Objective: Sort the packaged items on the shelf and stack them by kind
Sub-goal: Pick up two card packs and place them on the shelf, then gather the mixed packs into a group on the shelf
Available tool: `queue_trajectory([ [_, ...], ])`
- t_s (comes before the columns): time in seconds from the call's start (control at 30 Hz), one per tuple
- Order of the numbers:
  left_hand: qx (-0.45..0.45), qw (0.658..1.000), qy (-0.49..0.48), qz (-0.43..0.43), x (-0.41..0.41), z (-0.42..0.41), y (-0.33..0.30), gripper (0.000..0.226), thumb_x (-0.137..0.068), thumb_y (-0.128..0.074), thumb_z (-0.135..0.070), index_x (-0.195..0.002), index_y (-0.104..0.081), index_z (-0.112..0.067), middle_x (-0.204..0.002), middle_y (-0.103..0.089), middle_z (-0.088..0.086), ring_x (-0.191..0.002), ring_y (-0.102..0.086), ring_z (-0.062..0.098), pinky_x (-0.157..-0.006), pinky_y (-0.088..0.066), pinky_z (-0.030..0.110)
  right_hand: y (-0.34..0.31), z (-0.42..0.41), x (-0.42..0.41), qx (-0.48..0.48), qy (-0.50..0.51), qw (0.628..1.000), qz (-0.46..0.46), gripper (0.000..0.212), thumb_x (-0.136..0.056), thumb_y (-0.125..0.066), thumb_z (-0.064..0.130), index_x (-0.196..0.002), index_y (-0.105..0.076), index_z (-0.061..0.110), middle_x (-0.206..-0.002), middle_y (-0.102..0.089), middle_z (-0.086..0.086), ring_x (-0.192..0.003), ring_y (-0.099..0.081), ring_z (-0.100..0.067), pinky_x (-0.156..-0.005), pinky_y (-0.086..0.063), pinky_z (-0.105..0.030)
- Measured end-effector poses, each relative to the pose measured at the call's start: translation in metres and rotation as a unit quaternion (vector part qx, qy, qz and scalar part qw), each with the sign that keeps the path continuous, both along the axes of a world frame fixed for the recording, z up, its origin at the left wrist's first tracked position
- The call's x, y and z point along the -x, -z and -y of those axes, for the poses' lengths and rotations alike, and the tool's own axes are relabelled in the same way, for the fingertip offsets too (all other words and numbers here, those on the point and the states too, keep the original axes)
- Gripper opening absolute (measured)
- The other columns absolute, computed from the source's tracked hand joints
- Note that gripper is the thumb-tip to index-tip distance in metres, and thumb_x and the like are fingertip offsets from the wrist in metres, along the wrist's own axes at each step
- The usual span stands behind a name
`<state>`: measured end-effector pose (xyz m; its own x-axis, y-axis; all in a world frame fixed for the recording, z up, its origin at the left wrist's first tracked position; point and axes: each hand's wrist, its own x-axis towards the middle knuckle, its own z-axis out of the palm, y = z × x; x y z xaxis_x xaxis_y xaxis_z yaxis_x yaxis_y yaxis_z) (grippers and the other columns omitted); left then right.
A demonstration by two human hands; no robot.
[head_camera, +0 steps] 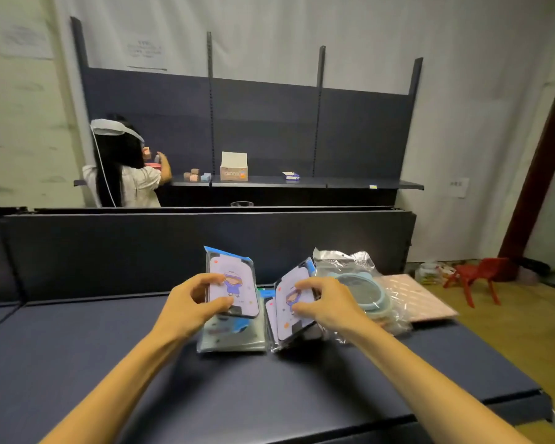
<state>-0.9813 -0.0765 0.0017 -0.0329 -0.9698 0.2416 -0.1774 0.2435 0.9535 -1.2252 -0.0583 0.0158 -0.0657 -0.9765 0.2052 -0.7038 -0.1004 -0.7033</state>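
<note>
While our left hand (193,302) fingers clamp one lilac cartoon-printed phone case packet (233,280), our right hand (324,304) fingers clamp another lilac packet (290,318) over the dark blue shelf (141,363).

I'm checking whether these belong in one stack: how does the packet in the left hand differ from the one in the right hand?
The left packet is lifted nearly upright above a flat pile; the right packet leans to the right with its lower edge down at the shelf. The left hand pinches its packet from the side; the right hand grips across the front. Both show the same cartoon figure on a pale card with blue trim, so they look like one kind.
</note>
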Motion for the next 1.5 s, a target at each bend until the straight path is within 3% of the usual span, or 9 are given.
queue_trajectory([
  [0.17,-0.010,0.999,-0.030,-0.006,0.017,0.004,0.006,0.034,-0.073,-0.077,-0.002,-0.103,-0.067,-0.013,-0.098,-0.073,0.005,-0.080,-0.072,0.015,-0.066,-0.057,0.018,-0.002,0.019,0.009,-0.011,-0.013,0.993,-0.121,0.037,-0.069,-0.074,0.032,-0.102,-0.068,0.015,-0.086,-0.061,0.002,-0.089,-0.057,-0.022,-0.076,-0.050,-0.033],
  [0.4,-0.012,0.998,-0.059,0.018,0.042,0.000,0.011,0.034,-0.073,-0.077,0.000,-0.103,-0.067,-0.011,-0.096,-0.073,0.003,-0.075,-0.071,0.008,-0.064,-0.055,0.015,-0.003,0.025,0.021,0.054,-0.036,0.957,-0.281,0.041,-0.080,-0.064,0.049,-0.113,-0.064,0.024,-0.109,-0.059,-0.003,-0.112,-0.048,-0.026,-0.078,-0.043,-0.032],
  [0.63,-0.025,0.996,-0.065,0.056,0.067,-0.007,0.009,0.030,-0.074,-0.078,-0.007,-0.099,-0.068,-0.020,-0.092,-0.074,0.003,-0.079,-0.072,0.018,-0.071,-0.059,0.034,-0.017,0.028,0.050,0.139,-0.043,0.959,-0.244,0.043,-0.088,-0.058,0.041,-0.127,-0.058,0.024,-0.119,-0.060,-0.002,-0.119,-0.045,-0.023,-0.090,-0.044,-0.035],
  [0.77,-0.020,0.996,-0.056,0.071,0.088,-0.009,0.010,0.029,-0.074,-0.078,-0.007,-0.099,-0.069,-0.019,-0.090,-0.075,0.004,-0.077,-0.072,0.013,-0.067,-0.056,0.018,-0.020,0.025,0.076,0.169,-0.029,0.958,-0.229,0.034,-0.090,-0.054,0.038,-0.120,-0.063,0.027,-0.114,-0.061,0.002,-0.110,-0.046,-0.021,-0.080,-0.041,-0.031],
  [0.87,-0.032,0.995,-0.047,0.084,0.101,-0.010,0.010,0.032,-0.073,-0.078,-0.008,-0.102,-0.068,-0.017,-0.090,-0.075,0.005,-0.077,-0.072,0.015,-0.075,-0.058,0.026,-0.020,0.022,0.092,0.189,-0.019,0.952,-0.239,0.028,-0.088,-0.055,0.036,-0.110,-0.067,0.025,-0.097,-0.060,0.002,-0.091,-0.042,-0.017,-0.067,-0.037,-0.029],
  [1.03,-0.026,0.985,-0.042,0.165,0.118,-0.011,0.011,0.027,-0.074,-0.079,-0.021,-0.096,-0.067,-0.029,-0.088,-0.072,-0.006,-0.070,-0.067,-0.001,-0.063,-0.050,0.011,-0.019,0.011,0.111,0.194,-0.016,0.948,-0.250,0.030,-0.087,-0.055,0.038,-0.111,-0.065,0.023,-0.093,-0.056,0.003,-0.092,-0.046,-0.018,-0.070,-0.041,-0.029],
  [1.17,-0.047,0.943,-0.100,0.315,0.117,-0.006,0.017,0.039,-0.060,-0.072,-0.061,-0.092,-0.060,-0.042,-0.097,-0.067,-0.014,-0.092,-0.062,0.012,-0.089,-0.047,0.035,-0.020,0.003,0.118,0.189,-0.028,0.951,-0.244,0.034,-0.087,-0.056,0.038,-0.117,-0.064,0.023,-0.103,-0.060,0.001,-0.102,-0.048,-0.020,-0.077,-0.045,-0.031],
  [1.3,0.021,0.881,-0.182,0.437,0.118,-0.013,0.013,0.045,-0.071,-0.068,-0.057,-0.111,-0.060,-0.039,-0.115,-0.066,-0.011,-0.111,-0.055,0.016,-0.087,-0.036,0.034,-0.021,-0.003,0.118,0.195,-0.047,0.951,-0.236,0.034,-0.086,-0.057,0.036,-0.118,-0.063,0.023,-0.109,-0.061,0.002,-0.106,-0.049,-0.020,-0.081,-0.047,-0.033],
  [1.5,0.061,0.842,-0.210,0.493,0.096,-0.047,0.006,0.053,-0.068,-0.047,-0.057,-0.114,-0.061,-0.035,-0.119,-0.065,-0.008,-0.106,-0.056,0.022,-0.086,-0.038,0.035,-0.017,-0.004,0.091,0.208,-0.115,0.947,-0.217,0.039,-0.087,-0.059,0.035,-0.124,-0.060,0.024,-0.112,-0.061,0.000,-0.111,-0.049,-0.021,-0.087,-0.045,-0.034],
])
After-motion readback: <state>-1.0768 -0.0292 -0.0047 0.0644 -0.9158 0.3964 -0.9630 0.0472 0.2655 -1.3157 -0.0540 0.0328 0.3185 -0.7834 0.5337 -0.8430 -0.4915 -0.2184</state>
